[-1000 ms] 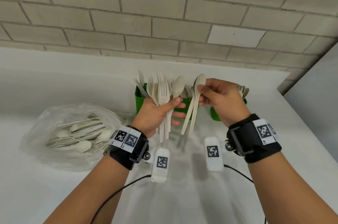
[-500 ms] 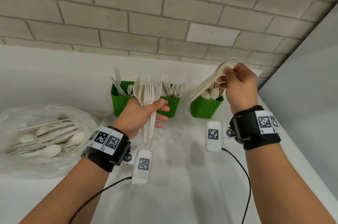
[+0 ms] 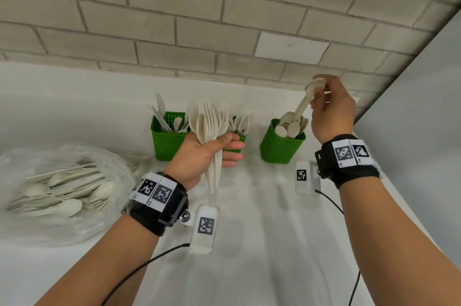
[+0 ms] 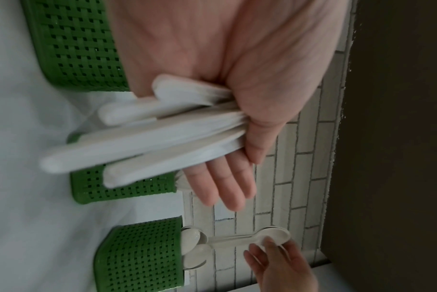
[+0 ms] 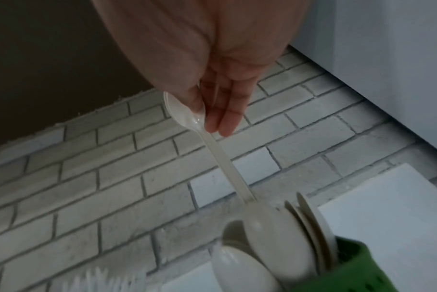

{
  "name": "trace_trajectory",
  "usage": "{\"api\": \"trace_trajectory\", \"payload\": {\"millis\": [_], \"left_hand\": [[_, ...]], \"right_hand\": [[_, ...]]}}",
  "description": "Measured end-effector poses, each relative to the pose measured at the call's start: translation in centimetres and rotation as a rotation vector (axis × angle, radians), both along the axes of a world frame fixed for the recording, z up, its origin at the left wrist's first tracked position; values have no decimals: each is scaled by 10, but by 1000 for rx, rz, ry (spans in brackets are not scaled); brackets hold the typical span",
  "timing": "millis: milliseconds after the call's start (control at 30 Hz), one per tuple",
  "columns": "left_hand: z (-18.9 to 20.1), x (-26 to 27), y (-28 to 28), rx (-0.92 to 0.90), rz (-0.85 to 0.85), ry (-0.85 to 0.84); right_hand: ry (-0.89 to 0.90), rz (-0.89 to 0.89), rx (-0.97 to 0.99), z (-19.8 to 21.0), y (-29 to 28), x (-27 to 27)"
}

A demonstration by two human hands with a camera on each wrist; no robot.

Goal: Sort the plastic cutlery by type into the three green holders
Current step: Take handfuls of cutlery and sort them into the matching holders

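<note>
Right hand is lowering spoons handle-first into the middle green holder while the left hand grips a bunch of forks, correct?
Not the middle one. The head view shows the right hand lowering the spoons into the rightmost holder, already holding spoons. The left hand gripping the bunch of forks is correct.

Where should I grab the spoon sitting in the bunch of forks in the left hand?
By its bowl, pinched from above and pulled upward. The bowl stands free above the left hand beside the fork heads, while the handles are clamped in the fist.

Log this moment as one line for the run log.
step: spoons into right holder | right hand: pinches spoons by the bowls, handles down | left hand: grips cutlery bunch | bag: unsorted cutlery remains
</note>
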State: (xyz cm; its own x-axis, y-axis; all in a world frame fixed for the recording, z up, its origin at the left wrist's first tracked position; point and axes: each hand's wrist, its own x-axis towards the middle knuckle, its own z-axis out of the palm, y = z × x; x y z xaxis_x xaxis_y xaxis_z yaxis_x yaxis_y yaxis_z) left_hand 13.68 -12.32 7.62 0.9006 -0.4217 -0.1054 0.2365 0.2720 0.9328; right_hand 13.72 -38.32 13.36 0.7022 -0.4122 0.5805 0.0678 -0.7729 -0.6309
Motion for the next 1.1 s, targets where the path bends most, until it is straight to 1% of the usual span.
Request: {"api": "trace_trajectory", "payload": {"millis": [133,267,300,400,433,500,533,567,633,667,700,767,800,867,900,967,1033,1100], "left_hand": [[2,-2,1,-10,-4,-2],[4,0,2,-20,4,8],[4,0,2,-24,5,9],[8,1,2,-32,1,2],[9,1,2,-35,0,-3],[10,2,2,-45,0,-4],[11,2,2,-51,0,-1],[11,2,2,-57,1,2],[12,1,2,-62,0,4],[12,1,2,-61,-4,5],[12,0,1,-57,-10,4],[12,0,1,-43,-22,4],[11,0,0,-34,-31,7],[10,-1,-1,-19,-48,2],[10,-1,-2,-13,-57,-3],[9,-3,-3,-12,-79,-15],[8,-5,-2,-6,-111,-41],[7,-6,0,-2,-142,-60]], "right_hand": [[179,-27,-18,-18,-5,5],[227,-44,-52,-24,-9,4],[265,-38,-97,-26,-10,5],[475,-45,-318,-40,-10,5],[498,-61,-359,-44,-11,5],[411,-62,-322,-47,-7,2],[379,-42,-309,-47,-5,1],[403,-9,-328,-50,-3,1],[600,46,-414,-55,0,0],[663,46,-428,-55,3,-1],[639,36,-403,-53,8,-2],[421,46,-240,-38,26,-4],[332,107,-100,-27,39,-8],[290,337,198,-7,65,-15],[304,421,251,1,77,-19],[331,529,252,9,94,-23],[351,570,249,8,104,-21],[369,596,297,2,106,-20]]}}
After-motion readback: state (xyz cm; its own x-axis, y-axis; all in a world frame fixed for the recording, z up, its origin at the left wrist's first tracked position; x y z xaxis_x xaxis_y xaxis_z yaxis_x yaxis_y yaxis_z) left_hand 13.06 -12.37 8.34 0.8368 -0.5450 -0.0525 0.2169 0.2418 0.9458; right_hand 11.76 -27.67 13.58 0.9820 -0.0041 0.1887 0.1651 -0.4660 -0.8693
